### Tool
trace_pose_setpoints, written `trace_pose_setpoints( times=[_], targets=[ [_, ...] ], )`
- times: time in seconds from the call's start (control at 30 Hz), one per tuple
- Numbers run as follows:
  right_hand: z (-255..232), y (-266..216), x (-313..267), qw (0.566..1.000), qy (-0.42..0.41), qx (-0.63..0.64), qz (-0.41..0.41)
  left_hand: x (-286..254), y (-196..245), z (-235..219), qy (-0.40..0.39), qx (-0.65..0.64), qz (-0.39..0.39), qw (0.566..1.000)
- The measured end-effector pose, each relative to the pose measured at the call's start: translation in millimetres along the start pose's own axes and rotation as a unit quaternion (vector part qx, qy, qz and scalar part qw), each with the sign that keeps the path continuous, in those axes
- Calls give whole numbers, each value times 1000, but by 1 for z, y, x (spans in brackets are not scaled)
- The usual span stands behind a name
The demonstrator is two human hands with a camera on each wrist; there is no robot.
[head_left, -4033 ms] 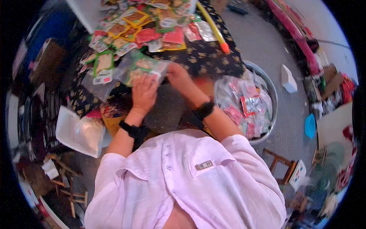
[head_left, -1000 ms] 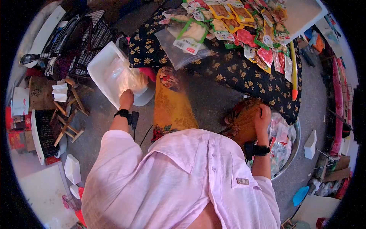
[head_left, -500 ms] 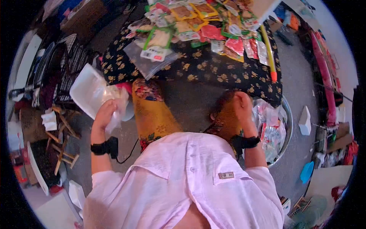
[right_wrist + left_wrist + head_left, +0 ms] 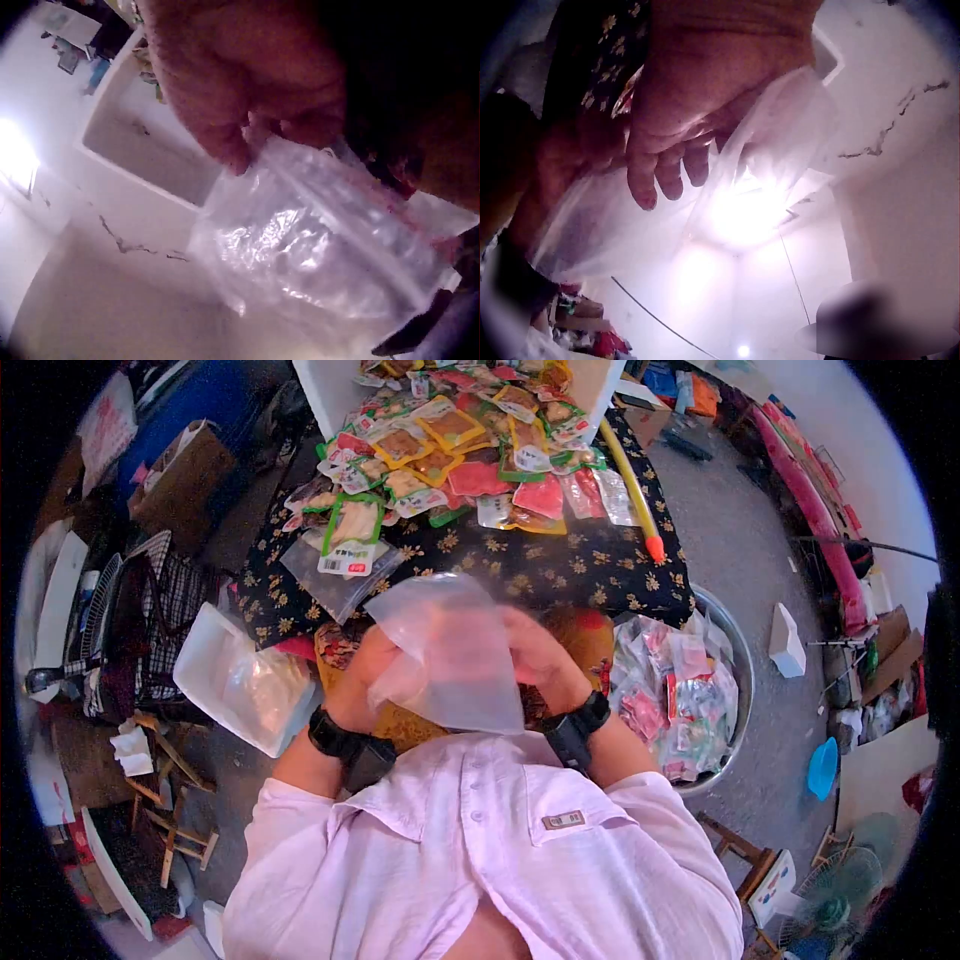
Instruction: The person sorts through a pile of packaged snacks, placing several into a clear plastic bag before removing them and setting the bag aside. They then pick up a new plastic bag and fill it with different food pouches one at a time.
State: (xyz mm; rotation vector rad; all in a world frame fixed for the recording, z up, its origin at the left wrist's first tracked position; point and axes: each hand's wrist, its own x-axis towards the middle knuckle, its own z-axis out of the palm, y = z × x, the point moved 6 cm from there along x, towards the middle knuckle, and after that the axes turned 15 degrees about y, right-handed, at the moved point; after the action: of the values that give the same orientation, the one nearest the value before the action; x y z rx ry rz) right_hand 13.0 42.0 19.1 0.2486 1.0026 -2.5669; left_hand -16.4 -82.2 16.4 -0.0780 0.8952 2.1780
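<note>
Clear plastic bag (image 4: 450, 655) hangs between both hands in front of the chest, below the worktop (image 4: 560, 575) edge. I see my left hand (image 4: 362, 678) raised with fingers (image 4: 656, 169) curled into the film, my right hand (image 4: 540, 658) pinching its edge. Most of both palms sits hidden behind the bag

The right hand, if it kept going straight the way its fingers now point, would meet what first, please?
Its fingers already pinch the clear bag, so it meets that at once. Beyond the bag, in the head view, the left hand grips the other edge and probably comes next, though depth is hard to judge.
</note>
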Motion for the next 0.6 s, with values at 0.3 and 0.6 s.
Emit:
trace_pose_setpoints(
  times=[0.3, 0.6],
  targets=[
    [-61, -73, 21, 932, 229, -222, -170, 57, 61, -67, 191, 202, 124, 953],
    [-101, -71, 87, 766, 368, -411, -330, 75, 26, 43, 179, 682, 372, 604]
  ],
)
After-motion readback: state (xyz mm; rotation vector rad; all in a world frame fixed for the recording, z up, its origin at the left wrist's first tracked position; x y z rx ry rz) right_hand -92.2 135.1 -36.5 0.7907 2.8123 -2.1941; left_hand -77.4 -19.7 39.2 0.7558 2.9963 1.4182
